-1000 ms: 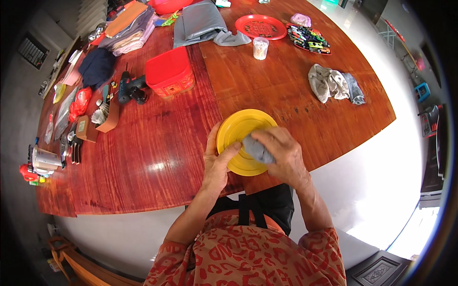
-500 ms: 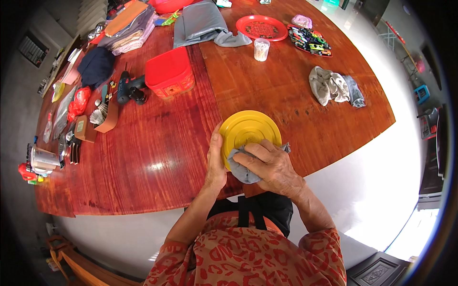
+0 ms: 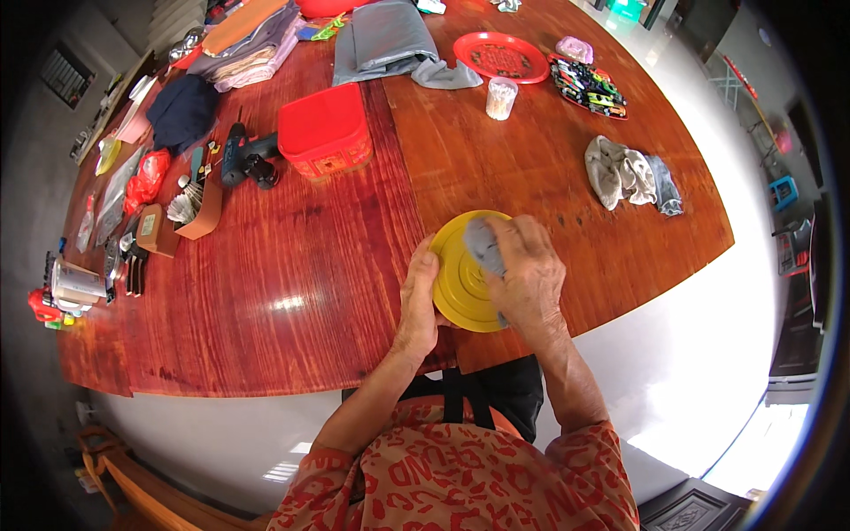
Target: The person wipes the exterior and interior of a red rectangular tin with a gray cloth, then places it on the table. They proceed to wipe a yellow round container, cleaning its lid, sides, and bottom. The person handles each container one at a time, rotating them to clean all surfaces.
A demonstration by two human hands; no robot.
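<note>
A round yellow plate point(image 3: 460, 283) is held tilted over the near edge of a reddish wooden table point(image 3: 292, 292). My left hand point(image 3: 416, 296) grips the plate's left rim. My right hand point(image 3: 529, 276) presses a small grey cloth point(image 3: 482, 243) against the plate's face, the fingers closed over the cloth and covering most of it.
On the table lie a crumpled grey rag point(image 3: 629, 175), a red box point(image 3: 326, 131), a red tray point(image 3: 500, 55), a small clear cup point(image 3: 500, 97), a cordless drill point(image 3: 248, 161), folded cloths point(image 3: 382, 40) and several small items along the left edge.
My right hand has slid the grey cloth from the plate's lower part up to its upper right part. The left hand stays on the rim.
</note>
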